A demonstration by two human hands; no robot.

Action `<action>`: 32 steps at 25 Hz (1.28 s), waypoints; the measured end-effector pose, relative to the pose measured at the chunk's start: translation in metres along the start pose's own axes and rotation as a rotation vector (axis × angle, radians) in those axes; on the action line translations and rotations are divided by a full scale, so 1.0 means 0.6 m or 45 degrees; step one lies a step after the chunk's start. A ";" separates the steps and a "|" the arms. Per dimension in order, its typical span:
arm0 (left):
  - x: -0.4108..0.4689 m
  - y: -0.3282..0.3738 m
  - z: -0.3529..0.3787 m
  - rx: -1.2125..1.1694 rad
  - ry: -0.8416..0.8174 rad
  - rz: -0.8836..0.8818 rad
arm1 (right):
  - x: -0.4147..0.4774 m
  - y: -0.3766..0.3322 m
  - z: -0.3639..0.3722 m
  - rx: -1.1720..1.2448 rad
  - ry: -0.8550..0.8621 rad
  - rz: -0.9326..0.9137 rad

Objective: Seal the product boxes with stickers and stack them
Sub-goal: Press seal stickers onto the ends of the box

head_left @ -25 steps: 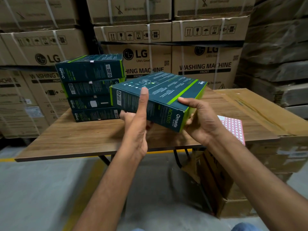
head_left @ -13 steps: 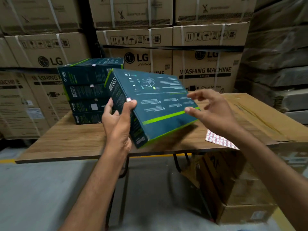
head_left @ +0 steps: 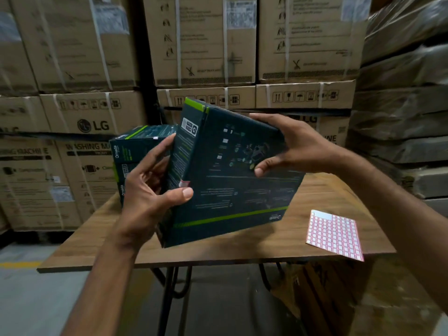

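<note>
The person holds one dark green box point(head_left: 232, 170) with both hands, in the air above the wooden table point(head_left: 242, 248). The box is tilted, its big printed face turned to the person and one narrow side turned to the left. Its lowest corner is over the front part of the table; if it touches the wood or not, I cannot tell.

The left hand point(head_left: 150, 190) grips the box at the left edge: the thumb lies on the big face, and the fingers reach up along the narrow side. Just above the tip of the thumb there is a small red and white sticker point(head_left: 184, 183), placed on the edge where the narrow side meets the big face. The right hand point(head_left: 298, 144) grips the upper right part of the box, with the fingers over the top edge and the thumb pressed on the big face.

Behind the left hand stands a stack of boxes point(head_left: 135, 151) of the same kind, on the far left part of the table; the held box hides a part of it. On the right part of the table, near the front edge, lies a sheet of stickers point(head_left: 334, 232), with red squares in rows; one corner of it hangs out over the edge.

Behind the table are big brown cartons point(head_left: 92, 124) with white straps, piled high
</note>
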State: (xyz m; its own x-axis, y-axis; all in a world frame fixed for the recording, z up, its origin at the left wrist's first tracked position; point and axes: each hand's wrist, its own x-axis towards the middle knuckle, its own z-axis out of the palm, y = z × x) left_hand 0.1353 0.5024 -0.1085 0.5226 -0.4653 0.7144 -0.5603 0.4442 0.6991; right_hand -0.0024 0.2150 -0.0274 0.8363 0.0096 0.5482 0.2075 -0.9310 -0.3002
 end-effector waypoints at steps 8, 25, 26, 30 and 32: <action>0.048 0.032 -0.045 0.281 0.439 0.222 | -0.012 -0.022 0.001 0.375 0.337 0.108; 0.003 -0.104 0.051 0.064 0.057 -0.386 | -0.041 0.063 0.089 1.234 0.533 0.824; 0.009 -0.107 0.051 0.034 0.101 -0.422 | -0.044 0.075 0.090 1.200 0.423 0.828; 0.040 -0.104 0.047 0.068 0.107 -0.768 | -0.046 0.095 0.093 1.133 0.153 1.095; 0.044 -0.107 0.052 0.187 0.056 -0.978 | -0.050 0.102 0.097 1.071 0.062 1.287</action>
State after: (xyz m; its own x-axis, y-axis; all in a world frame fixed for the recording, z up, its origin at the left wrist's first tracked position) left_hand 0.1649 0.4376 -0.1350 0.8217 -0.5689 0.0346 -0.1091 -0.0974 0.9892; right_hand 0.0148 0.1786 -0.1075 0.7926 -0.5820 -0.1816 -0.2297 -0.0092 -0.9732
